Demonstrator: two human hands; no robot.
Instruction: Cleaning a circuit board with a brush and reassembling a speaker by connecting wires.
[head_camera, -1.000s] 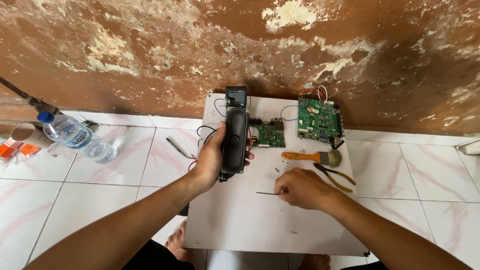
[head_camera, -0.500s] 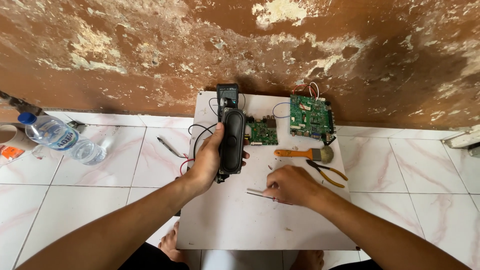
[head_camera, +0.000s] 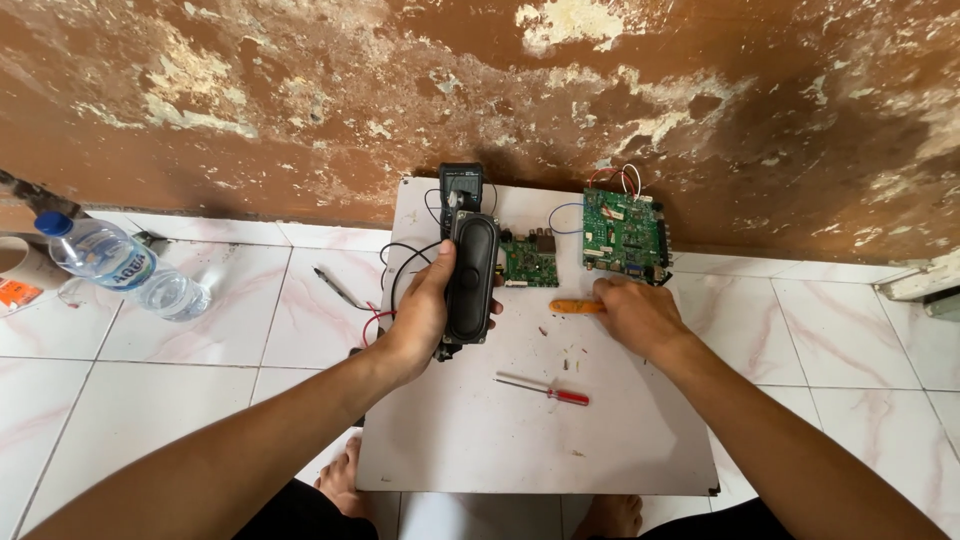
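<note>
My left hand (head_camera: 420, 320) grips a long black speaker (head_camera: 471, 277) upright over a white board (head_camera: 520, 440) on the floor. Black and red wires (head_camera: 385, 290) trail from the speaker. My right hand (head_camera: 635, 315) rests on the far right of the board, closed over a brush with an orange handle (head_camera: 575, 307). A small red-handled screwdriver (head_camera: 545, 390) lies loose on the board between my arms. A small green circuit board (head_camera: 530, 262) and a larger one (head_camera: 623, 235) lie at the far edge. A black multimeter (head_camera: 461, 184) sits behind the speaker.
A plastic water bottle (head_camera: 120, 265) lies on the tiled floor at left. A thin probe (head_camera: 340, 288) lies on a tile beside the board. The peeling brown wall (head_camera: 500, 90) runs right behind the board. My bare feet (head_camera: 345, 470) show at the near edge.
My right hand has let go of the red-handled screwdriver, which now lies on the board, and has moved up and right onto the orange-handled brush. The left hand still holds the speaker.
</note>
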